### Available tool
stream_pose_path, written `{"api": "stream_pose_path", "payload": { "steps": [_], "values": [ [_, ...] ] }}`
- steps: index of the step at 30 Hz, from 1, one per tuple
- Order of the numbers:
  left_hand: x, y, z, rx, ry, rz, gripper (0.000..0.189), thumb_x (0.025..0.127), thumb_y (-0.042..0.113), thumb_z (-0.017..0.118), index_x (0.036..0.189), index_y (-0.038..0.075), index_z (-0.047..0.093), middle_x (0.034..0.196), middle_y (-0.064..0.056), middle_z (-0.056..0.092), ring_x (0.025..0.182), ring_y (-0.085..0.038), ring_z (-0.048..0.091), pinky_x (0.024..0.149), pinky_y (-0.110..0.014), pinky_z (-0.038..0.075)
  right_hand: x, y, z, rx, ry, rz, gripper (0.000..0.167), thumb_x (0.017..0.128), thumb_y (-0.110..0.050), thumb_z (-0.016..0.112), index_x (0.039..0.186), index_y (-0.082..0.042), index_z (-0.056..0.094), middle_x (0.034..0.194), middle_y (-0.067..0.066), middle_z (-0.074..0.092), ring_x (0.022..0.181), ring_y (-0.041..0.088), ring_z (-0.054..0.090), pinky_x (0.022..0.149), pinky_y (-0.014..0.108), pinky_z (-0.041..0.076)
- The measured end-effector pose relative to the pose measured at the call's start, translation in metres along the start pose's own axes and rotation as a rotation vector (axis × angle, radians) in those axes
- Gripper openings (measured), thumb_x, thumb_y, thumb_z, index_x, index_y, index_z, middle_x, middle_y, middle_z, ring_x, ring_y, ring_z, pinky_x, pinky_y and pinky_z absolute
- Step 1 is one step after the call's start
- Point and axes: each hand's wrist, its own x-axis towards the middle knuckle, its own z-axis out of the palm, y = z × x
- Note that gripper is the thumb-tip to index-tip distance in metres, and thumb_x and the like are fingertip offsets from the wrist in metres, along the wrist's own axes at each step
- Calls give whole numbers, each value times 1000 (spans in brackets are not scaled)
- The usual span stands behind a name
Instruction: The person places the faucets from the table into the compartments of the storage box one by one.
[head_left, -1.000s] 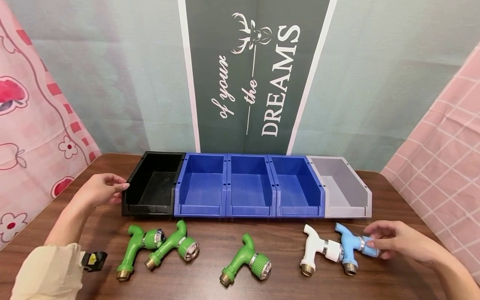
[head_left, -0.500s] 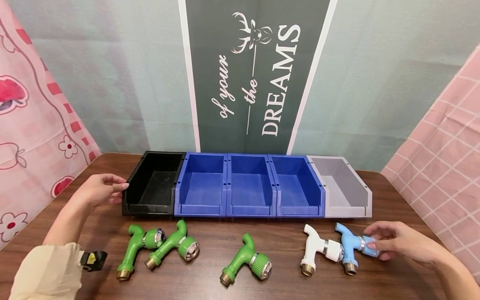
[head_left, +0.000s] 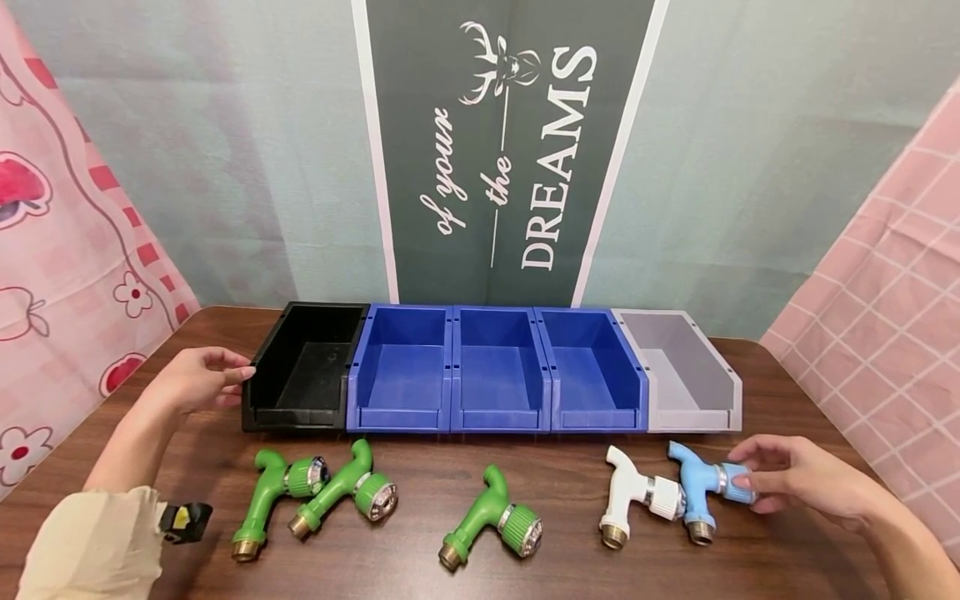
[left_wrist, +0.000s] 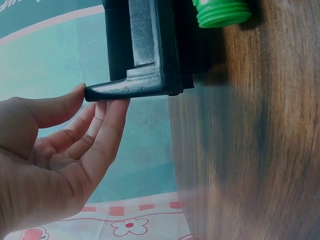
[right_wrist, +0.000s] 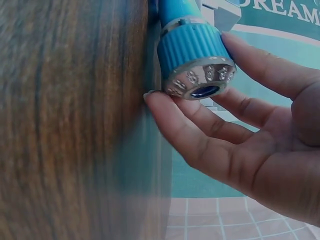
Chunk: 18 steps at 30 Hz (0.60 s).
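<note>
My left hand (head_left: 197, 382) holds the front side edge of a black plastic bin (head_left: 315, 375); in the left wrist view the thumb touches the rim and the fingers (left_wrist: 112, 117) lie against the outer wall. My right hand (head_left: 806, 483) grips the ribbed knob of a light blue tap (head_left: 697, 483). In the right wrist view the thumb is on one side of the knob (right_wrist: 192, 47) and fingers are on the other. A white tap (head_left: 626, 496) lies just left of the blue one.
Three blue bins (head_left: 501, 421) and a grey bin (head_left: 693, 421) continue the row from the black one. Several green taps, including one near the middle (head_left: 487, 517), lie on the wooden table (head_left: 570, 567). A printed curtain (head_left: 315, 167) hangs behind.
My right hand and the blue tap's knob have shifted slightly upward in the head view. The left hand stays at the black bin, and the other taps lie as before.
</note>
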Motion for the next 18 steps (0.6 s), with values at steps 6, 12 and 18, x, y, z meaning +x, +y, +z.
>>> {"api": "stream_pose_path", "payload": {
  "steps": [6, 12, 18],
  "values": [
    [-1, 1, 0, 33, 4, 1, 34, 91, 8, 56, 108, -19, 44, 78, 0, 56, 69, -10, 56, 65, -32, 55, -2, 0, -1, 103, 24, -36, 28, 89, 6, 50, 104, -16, 59, 92, 6, 54, 80, 14, 59, 69, 45, 53],
    [-1, 1, 0, 61, 8, 6, 34, 91, 9, 56, 107, -19, 45, 81, -3, 57, 71, -13, 56, 65, -32, 55, -2, -2, 1, 105, 87, -48, 29, 89, 8, 51, 104, -14, 60, 93, 7, 54, 80, 16, 61, 70, 43, 53],
    [-2, 1, 0, 73, 6, 17, 33, 91, 8, 55, 107, -19, 45, 82, -5, 57, 72, -15, 56, 65, -32, 55, -3, -5, 4, 45, 151, -50, 27, 88, 8, 51, 100, -13, 61, 91, 5, 55, 78, 16, 62, 68, 42, 54]
  ]
}}
